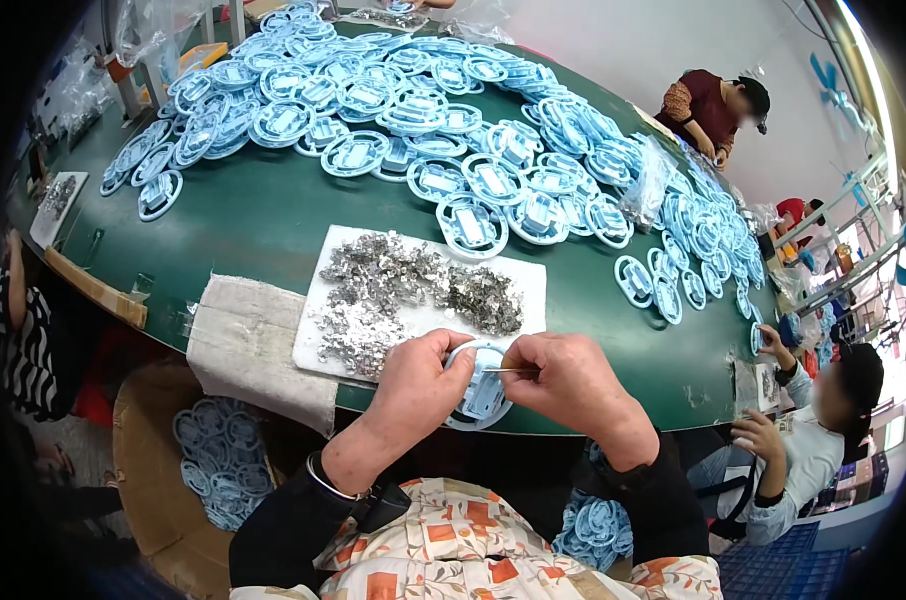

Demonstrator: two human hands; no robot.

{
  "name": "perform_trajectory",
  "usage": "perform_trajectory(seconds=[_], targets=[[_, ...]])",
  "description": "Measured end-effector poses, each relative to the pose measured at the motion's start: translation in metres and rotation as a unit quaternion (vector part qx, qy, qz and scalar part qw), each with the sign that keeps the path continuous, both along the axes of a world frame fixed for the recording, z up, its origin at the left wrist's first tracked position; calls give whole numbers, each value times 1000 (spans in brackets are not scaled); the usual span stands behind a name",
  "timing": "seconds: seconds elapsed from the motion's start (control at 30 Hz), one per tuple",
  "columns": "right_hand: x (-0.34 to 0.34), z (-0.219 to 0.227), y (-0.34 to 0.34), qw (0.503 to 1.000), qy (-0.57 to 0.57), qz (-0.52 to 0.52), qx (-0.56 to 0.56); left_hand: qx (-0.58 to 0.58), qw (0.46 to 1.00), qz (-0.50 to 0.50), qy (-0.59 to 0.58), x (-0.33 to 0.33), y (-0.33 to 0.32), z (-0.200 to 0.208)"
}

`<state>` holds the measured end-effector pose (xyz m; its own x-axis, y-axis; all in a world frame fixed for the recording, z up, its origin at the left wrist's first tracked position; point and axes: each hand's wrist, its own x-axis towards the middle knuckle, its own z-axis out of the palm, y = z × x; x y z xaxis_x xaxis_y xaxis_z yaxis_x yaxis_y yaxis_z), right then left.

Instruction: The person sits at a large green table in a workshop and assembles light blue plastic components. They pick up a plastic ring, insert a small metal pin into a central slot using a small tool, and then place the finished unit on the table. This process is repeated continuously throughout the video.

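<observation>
Between both hands, at the table's near edge, is an oval light-blue plastic part (480,390). My left hand (420,375) is closed on its left rim, thumb on top. My right hand (573,378) pinches a thin metal tool (511,370), perhaps tweezers, whose tip points left over the part's upper middle. Whether the tip holds a small piece is too small to tell. Just beyond my hands lies a white board (525,290) bearing heaps of small shiny metal pieces (398,280). A greyish cloth (248,325) lies against the board's left side.
Light-blue oval parts (358,153) are piled across the far side of the green table (263,225). A cardboard box (148,470) with more parts stands below at left. A clear plastic bag (650,180) lies on the pile. Co-workers sit at right (803,440) and far right (708,115).
</observation>
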<state>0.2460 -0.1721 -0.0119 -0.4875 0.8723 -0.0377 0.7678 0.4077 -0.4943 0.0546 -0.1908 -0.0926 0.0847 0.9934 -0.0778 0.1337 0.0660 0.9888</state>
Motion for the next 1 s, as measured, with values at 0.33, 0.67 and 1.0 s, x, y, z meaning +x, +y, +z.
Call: perform_trajectory(seconds=[0.33, 0.67, 1.0], targets=[[-21, 9, -3, 983, -169, 16, 71, 45, 996, 2, 75, 4, -1, -3], [-33, 10, 3, 970, -236, 32, 51, 61, 992, -7, 112, 1, 0, -2], [-15, -6, -8, 998, 64, 9, -18, 56, 992, -13, 111, 0, 4, -4]])
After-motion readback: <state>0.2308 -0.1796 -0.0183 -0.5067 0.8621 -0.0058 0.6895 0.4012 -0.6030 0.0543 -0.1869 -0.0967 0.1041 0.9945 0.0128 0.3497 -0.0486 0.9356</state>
